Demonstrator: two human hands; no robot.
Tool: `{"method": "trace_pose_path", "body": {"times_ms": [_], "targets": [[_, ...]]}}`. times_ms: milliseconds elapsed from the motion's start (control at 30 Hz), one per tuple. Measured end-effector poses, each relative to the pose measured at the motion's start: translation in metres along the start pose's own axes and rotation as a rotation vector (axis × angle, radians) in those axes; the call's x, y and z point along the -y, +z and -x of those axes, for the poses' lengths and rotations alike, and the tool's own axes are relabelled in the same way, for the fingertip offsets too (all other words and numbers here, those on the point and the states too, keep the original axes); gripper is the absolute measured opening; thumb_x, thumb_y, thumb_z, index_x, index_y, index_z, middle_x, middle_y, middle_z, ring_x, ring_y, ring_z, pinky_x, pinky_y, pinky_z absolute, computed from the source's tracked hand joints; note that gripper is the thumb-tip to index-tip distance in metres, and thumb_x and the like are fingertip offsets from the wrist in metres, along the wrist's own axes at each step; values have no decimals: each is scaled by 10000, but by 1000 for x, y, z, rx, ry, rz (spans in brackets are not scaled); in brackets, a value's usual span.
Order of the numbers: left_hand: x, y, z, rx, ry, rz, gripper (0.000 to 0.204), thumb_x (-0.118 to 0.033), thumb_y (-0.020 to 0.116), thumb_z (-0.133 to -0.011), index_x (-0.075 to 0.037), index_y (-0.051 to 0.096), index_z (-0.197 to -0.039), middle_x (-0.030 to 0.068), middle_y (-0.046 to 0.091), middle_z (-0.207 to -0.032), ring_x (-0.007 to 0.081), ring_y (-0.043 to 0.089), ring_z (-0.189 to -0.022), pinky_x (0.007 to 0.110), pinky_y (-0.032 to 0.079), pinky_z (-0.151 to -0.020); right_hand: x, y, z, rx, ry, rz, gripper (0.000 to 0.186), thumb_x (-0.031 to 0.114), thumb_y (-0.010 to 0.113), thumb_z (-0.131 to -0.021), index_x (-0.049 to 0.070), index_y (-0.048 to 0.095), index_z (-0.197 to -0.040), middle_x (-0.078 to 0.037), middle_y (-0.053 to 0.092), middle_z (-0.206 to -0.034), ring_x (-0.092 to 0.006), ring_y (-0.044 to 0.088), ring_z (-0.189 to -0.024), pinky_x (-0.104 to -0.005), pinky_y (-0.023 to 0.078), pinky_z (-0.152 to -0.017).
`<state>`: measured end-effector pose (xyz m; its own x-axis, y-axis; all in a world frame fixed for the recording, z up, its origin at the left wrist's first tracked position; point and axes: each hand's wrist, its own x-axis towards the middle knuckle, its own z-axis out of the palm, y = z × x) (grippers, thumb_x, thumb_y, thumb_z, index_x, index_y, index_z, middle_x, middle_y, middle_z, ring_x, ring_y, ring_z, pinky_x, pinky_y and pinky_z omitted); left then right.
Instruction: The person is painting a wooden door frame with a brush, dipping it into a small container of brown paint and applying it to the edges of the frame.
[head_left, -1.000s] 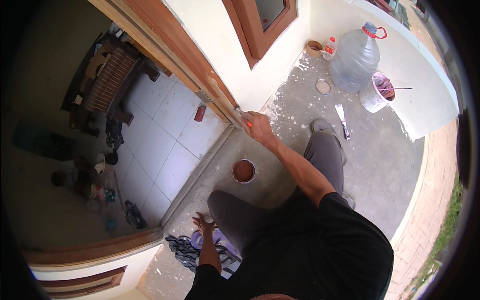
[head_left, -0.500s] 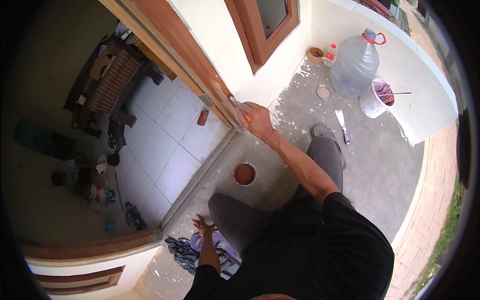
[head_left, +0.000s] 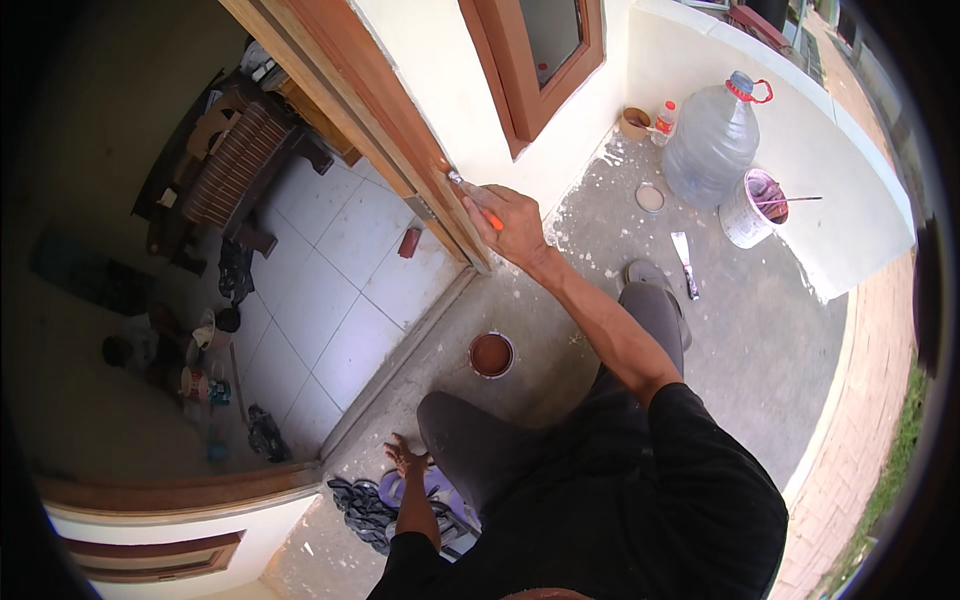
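In my right hand [head_left: 515,228] is a paintbrush [head_left: 456,178] with an orange handle; my fingers are wrapped round it. Its tip is at the outer edge of the reddish-brown wooden door frame [head_left: 400,110], beside the white wall. Below on the concrete, between the doorway and my knees, stands an open can of brown paint [head_left: 492,356]. My left hand [head_left: 406,457] is low by my left knee, fingers spread, with nothing seen in it. Close by it lie a crumpled black plastic bag [head_left: 362,512] and something purple [head_left: 440,484], partly hidden by my forearm.
At the right are a large clear water jug [head_left: 712,145], a white bucket [head_left: 746,215] with a stick, a scraper [head_left: 685,265] and a round lid [head_left: 650,197]. A window frame [head_left: 520,110] juts from the wall. Inside the doorway, a person [head_left: 150,345] sits in shadow.
My right hand has moved the brush a little farther up along the door frame's edge. My left hand stays by my knee. The view has shifted slightly.
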<state>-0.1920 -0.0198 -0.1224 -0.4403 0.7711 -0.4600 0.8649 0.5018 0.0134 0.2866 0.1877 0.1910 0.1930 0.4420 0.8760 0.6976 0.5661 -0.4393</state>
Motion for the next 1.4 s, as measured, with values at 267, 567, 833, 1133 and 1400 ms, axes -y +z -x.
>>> {"method": "trace_pose_path", "body": {"times_ms": [267,567,833,1133,1400], "targets": [[-1,4,-1,-16,15,7,1339,-415,917,-618,-266,-1,-1582,211,-18,-1632,393,92,-1502,457,332,-1165,8,-5,-23,-41,-25,-37,212,34,702,-829,0,711,-1038,-135,687,-799,-259,658,-647,-328,527,-575],[-1,2,2,-28,5,5,1330,-408,917,-618,-276,11,-1583,186,-17,-1639,380,98,-1505,454,349,-1155,19,-11,-37,-175,-135,-55,235,-25,705,-813,-10,706,-1047,-141,719,-873,-251,699,-720,-299,559,-624],[-12,-7,9,10,-23,41,1279,-334,903,-666,-286,10,-1580,178,-30,-1640,368,91,-1508,469,317,-1169,2,2,5,-86,-53,-22,256,7,716,-802,11,703,-1058,-136,716,-915,-259,700,-745,-318,573,-647],[4,3,0,-32,14,19,1333,-371,919,-624,-271,-3,-1582,195,-19,-1637,390,95,-1503,477,317,-1169,-6,9,22,-61,-1,-22,228,10,708,-835,-7,711,-1063,-149,723,-902,-260,710,-761,-318,576,-666],[-3,0,3,-12,2,18,1354,-363,926,-615,-267,-17,-1581,194,-13,-1637,390,94,-1503,456,310,-1178,-15,9,47,22,110,-21,261,33,695,-822,-1,700,-1081,-148,702,-867,-287,684,-711,-347,559,-627]]}}
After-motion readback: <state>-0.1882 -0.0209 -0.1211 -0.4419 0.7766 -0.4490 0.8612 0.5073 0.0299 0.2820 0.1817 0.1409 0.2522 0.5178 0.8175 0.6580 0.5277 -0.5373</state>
